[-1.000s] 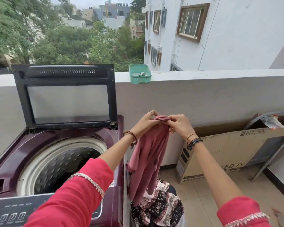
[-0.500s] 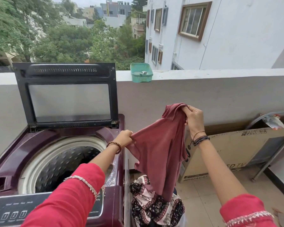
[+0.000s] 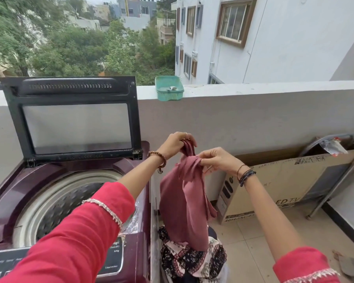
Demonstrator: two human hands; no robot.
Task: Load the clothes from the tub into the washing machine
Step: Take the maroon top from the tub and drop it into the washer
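Fingers [image 3: 187, 137] of left hand [image 3: 175, 144]: pinched shut on top end of pink garment [image 3: 184, 201]. Fingers of right hand [image 3: 218, 160]: closed around same garment just below, bunching cloth. Garment: hanging full length between both hands and pile of patterned clothes [image 3: 190, 260] beneath, lower hem touching pile. Tub: not discernible under pile. Washing machine [image 3: 59, 180]: maroon, just left of pile, lid [image 3: 74, 117] raised upright, drum [image 3: 70, 199] exposed. Green tray [image 3: 169, 88]: on balcony wall [image 3: 253, 111]. Cardboard box [image 3: 284, 180]: leaning against wall at right.
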